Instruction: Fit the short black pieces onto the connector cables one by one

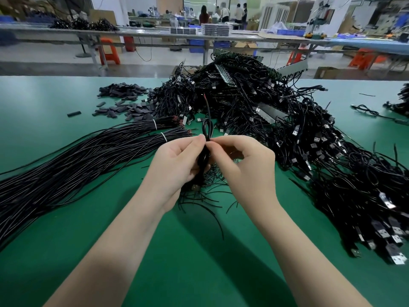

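Observation:
My left hand point(177, 160) and my right hand point(243, 160) meet above the green table point(199, 251), both pinching one black connector cable point(207, 127). The cable loops upward between my fingertips, and its bare wire end points up. Its lower part hangs through my left palm, with a metal plug end showing below at the wrist. Whether a short black piece sits on this cable is hidden by my fingers. A heap of short black pieces point(124, 100) lies at the far left of the table.
Tied bundles of plain black cables point(77, 158) stretch across the left. A large tangled pile of USB-ended cables point(309, 140) fills the middle and right. Loose black cable strands point(205, 196) lie under my hands. Workbenches and people stand far behind.

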`<state>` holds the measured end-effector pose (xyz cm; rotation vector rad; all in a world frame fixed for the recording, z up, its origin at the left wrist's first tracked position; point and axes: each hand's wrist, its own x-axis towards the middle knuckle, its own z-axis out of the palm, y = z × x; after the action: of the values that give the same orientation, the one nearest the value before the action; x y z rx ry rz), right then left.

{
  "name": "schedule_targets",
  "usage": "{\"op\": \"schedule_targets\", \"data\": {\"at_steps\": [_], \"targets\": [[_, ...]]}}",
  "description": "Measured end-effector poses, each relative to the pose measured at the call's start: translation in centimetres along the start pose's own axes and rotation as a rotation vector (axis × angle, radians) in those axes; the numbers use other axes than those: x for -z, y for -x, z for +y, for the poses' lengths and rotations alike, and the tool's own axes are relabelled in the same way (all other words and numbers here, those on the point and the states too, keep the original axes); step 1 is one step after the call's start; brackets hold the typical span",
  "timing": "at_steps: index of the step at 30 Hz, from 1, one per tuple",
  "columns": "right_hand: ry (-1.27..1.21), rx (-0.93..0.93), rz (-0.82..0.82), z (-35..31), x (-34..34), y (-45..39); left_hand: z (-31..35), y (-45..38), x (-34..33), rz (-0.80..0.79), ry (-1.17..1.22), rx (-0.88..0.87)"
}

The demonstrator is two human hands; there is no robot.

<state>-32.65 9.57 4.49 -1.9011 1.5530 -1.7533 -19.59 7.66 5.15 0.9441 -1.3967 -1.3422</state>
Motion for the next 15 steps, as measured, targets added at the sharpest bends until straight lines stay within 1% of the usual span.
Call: {"op": "schedule_targets", "data": {"at_steps": [2,3,6,8,9,12,15], "targets": [[-0.095,-0.108,-0.013,0.1,0.0,0.1,0.0,0.0,-0.1,0.003,0.004,-0.026],[-0.096,-0.103,-0.016,0.1,0.0,0.0,-0.1,0.0,-0.1,0.007,0.004,-0.043],[-0.013,0.025,-0.017,0.2,-0.1,0.1,-0.5,-0.1,-0.2,0.023,0.008,-0.075],[-0.018,0.047,-0.025,0.4,-0.2,0.2,-0.7,-0.1,-0.3,0.041,0.027,-0.063],[-0.058,0.008,-0.027,0.5,-0.4,0.3,-0.8,-0.2,-0.3,0.052,0.049,-0.049],[-0.300,-0.200,-0.041,0.6,-0.9,0.3,-1.0,-0.3,-0.3,0.059,0.121,-0.001],[-0.476,-0.316,-0.063,1.1,-1.2,0.4,-0.8,-0.5,-0.2,-0.023,0.262,0.078]]}}
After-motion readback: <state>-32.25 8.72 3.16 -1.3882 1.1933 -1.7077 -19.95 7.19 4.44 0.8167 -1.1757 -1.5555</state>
